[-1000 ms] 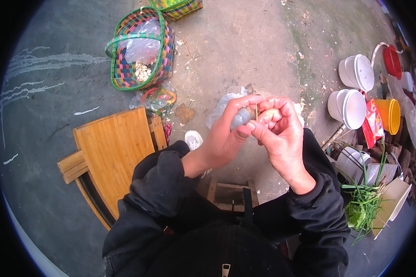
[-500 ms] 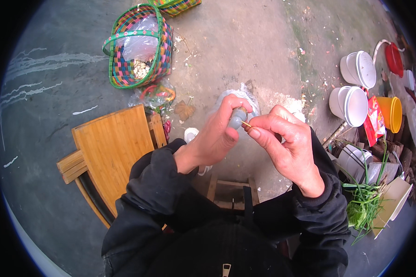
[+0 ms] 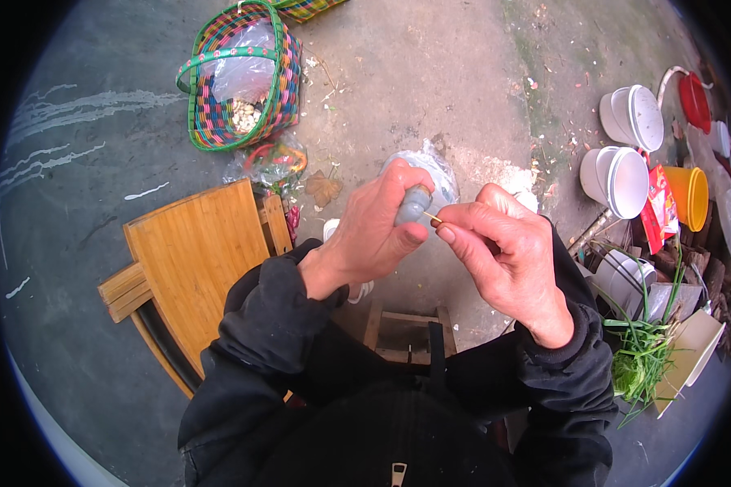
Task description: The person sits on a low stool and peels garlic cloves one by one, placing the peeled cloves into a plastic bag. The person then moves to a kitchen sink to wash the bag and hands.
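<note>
My left hand (image 3: 371, 230) is closed around a smooth, rounded grey lump (image 3: 413, 204), which pokes out between thumb and curled fingers. I cannot make out what kind of thing it is. On its right, my right hand (image 3: 505, 256) pinches a thin yellowish stick-like piece (image 3: 433, 217) between thumb and forefinger. One end of this piece points at the lump; near my fingertips it looks brown. Whether it enters the lump or only touches it is too small to tell. Below the hands, a crumpled clear plastic bag (image 3: 441, 173) lies on the ground, partly covered by my left hand.
A wooden chair (image 3: 199, 272) stands left. Beyond it is a woven basket (image 3: 288, 101) holding a plastic bag and pale pieces. To the right are white buckets (image 3: 628, 183), a yellow bucket (image 3: 692, 199), a red packet (image 3: 659, 213) and leafy greens (image 3: 638, 365). A low wooden frame (image 3: 410, 318) sits between my legs.
Slightly more of the grey lump shows now, and my left hand has shifted a little left. The right hand keeps its pinch in nearly the same place. The whole view has moved slightly.
</note>
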`<state>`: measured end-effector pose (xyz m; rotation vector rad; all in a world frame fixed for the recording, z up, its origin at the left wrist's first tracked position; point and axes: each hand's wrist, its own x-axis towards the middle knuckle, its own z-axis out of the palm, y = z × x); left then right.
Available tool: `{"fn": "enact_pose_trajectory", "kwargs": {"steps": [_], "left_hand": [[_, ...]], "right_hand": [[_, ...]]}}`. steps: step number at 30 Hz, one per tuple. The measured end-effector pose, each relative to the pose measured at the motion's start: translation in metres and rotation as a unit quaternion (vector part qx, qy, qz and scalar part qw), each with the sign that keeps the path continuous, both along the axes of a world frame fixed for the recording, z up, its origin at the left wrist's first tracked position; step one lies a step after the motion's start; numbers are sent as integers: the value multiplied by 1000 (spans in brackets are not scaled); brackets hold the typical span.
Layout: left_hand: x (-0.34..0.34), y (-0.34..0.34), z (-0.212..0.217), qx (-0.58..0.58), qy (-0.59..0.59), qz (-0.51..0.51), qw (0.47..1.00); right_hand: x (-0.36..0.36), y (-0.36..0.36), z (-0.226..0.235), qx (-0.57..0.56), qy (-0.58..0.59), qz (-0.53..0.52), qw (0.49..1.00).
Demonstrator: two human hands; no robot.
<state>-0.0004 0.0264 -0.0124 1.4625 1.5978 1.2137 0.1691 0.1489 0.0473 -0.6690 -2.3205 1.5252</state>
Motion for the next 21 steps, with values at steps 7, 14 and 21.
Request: {"fn": "enact_pose_trajectory", "kwargs": {"steps": [7,14,21], "left_hand": [[1,-1,1,-6,35,22,999],[0,-1,0,-1,45,9,999],[2,0,0,15,112,18,993]], "right_hand": [[0,-1,-2,4,1,-1,1000],[0,-1,0,-9,-2,7,1000],[0,-3,-2,-4,-2,9,1000]]}}
